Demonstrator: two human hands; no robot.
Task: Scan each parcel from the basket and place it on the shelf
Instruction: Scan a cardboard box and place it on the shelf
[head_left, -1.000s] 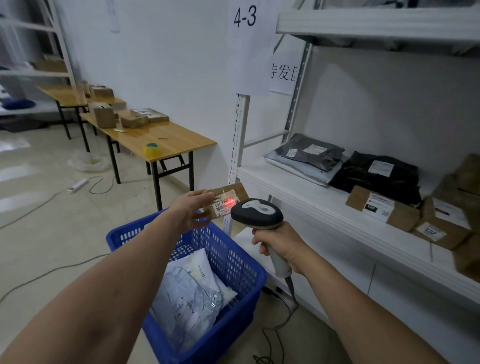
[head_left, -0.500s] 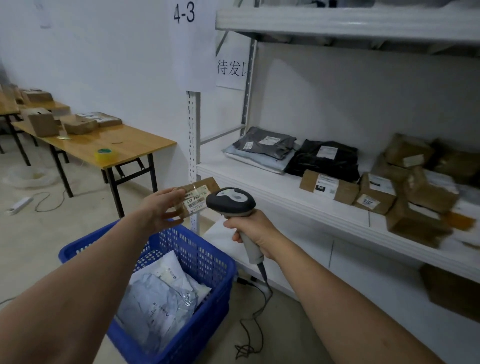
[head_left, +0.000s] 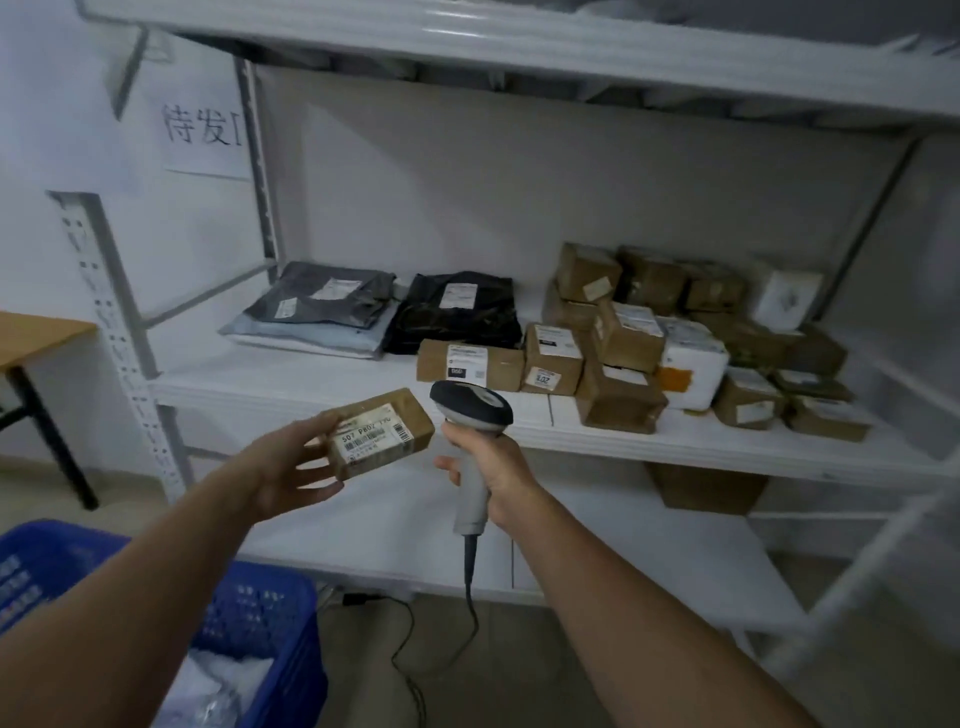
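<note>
Parcel first: a small brown cardboard box (head_left: 383, 434) sits in the left hand (head_left: 283, 475), held in the air just before the front edge of the white metal shelf (head_left: 311, 384). Its long axis runs from lower left up to the right, and its white label faces upward. The label reads "507 P802" above a barcode; the finer print is too small to read. The thumb lies on top and the fingers (head_left: 317, 491) spread beneath, pinching the box's near end. Just beside it, the right hand (head_left: 491, 462) wraps its fingers round the pale handle of a grey barcode scanner (head_left: 470, 410). A white paper sign (head_left: 200, 127) shows "待发". A blue plastic basket (head_left: 270, 613) stands low on the left.
</note>
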